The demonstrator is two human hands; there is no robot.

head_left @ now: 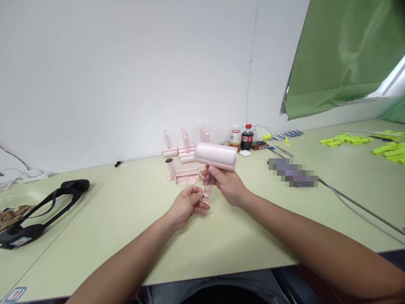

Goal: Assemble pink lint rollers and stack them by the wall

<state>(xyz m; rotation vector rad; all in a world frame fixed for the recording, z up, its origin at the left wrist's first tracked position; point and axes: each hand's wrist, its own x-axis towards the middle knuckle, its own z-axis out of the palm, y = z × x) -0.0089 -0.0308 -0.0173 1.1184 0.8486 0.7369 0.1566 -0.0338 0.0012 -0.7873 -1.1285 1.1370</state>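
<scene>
A pale pink lint roller [215, 155] is held over the table, its wide cylinder uppermost and its handle pointing down. My right hand [228, 183] grips the clear pink handle just below the cylinder. At the handle's lower end my left hand [190, 205] pinches the loop with thumb and fingers. Behind the hands lie an opened pink roller case [187, 177] and a loose clear handle [171, 169] with a dark round end. Several similar pink rollers [186, 147] stand in a group against the wall.
A cola bottle [247, 138] and a white-labelled bottle [235, 137] stand at the back. Blurred, a phone-like object [292, 172] lies right with cables. Bright yellow pieces [346, 139] are far right. A black strap-like frame [47, 211] and brown pieces [14, 217] lie left.
</scene>
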